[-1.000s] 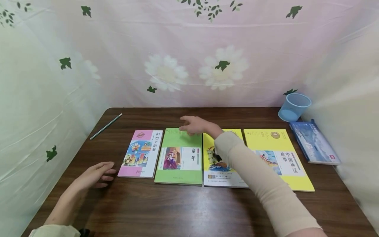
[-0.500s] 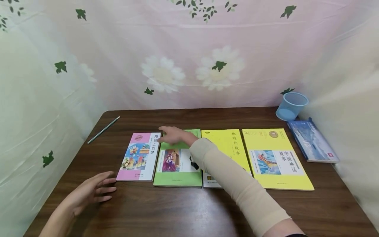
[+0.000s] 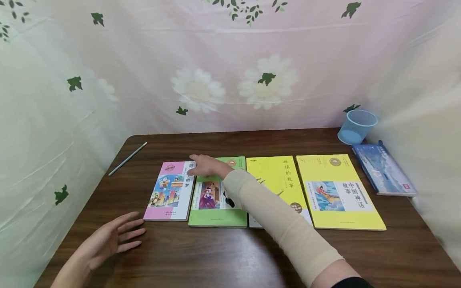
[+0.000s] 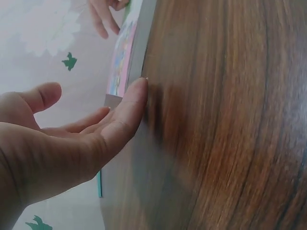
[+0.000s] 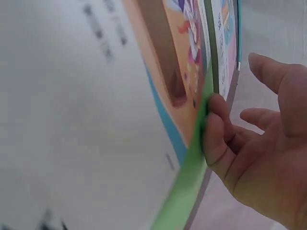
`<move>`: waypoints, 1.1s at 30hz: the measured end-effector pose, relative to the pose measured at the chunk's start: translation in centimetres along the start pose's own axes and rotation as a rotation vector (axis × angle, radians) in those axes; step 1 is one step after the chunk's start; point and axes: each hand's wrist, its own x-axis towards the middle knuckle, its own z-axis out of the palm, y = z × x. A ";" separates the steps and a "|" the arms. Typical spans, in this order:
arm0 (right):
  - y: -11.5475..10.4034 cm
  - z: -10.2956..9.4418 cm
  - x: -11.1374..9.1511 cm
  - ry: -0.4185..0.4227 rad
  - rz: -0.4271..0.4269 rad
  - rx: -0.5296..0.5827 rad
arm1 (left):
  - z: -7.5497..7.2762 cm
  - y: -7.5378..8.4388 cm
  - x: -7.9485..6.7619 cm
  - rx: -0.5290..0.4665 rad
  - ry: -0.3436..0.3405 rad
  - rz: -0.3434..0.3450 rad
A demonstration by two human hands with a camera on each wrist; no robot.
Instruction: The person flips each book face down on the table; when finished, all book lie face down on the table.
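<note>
My right hand (image 3: 207, 166) reaches over the upper part of the green book (image 3: 217, 218), index finger and thumb stretched left over the top right corner of the pink-and-white book (image 3: 167, 190). In the right wrist view, its lower fingers (image 5: 216, 129) bend loosely at the green book's edge, pinching nothing. My left hand (image 3: 109, 240) lies at the table's left, fingers apart, just below the pink book's lower left corner. In the left wrist view, the left hand (image 4: 100, 136) holds nothing, a fingertip near the tabletop.
Two yellow books, one with a ship cover (image 3: 270, 172) partly under the right sleeve and one at the right (image 3: 340, 194), continue the row. A blue book (image 3: 383, 170) and a light-blue cup (image 3: 357, 128) stand far right. A pencil (image 3: 127, 159) lies at back left.
The right hand has moved left, from between the green and yellow books to the pink book's top right corner. My left hand has shifted slightly toward me, its fingers spreading. The books stay in place.
</note>
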 end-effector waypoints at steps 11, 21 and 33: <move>-0.6 0.8 0.5 0.074 0.030 -0.230 | -0.7 0.3 -0.7 -0.362 -0.234 0.033; -0.6 1.6 0.7 0.101 0.054 -0.333 | -1.3 -0.2 -0.6 -0.616 -0.477 0.046; -0.8 1.9 0.7 0.107 0.058 -0.340 | -0.9 -0.1 -0.6 -0.658 -0.326 0.025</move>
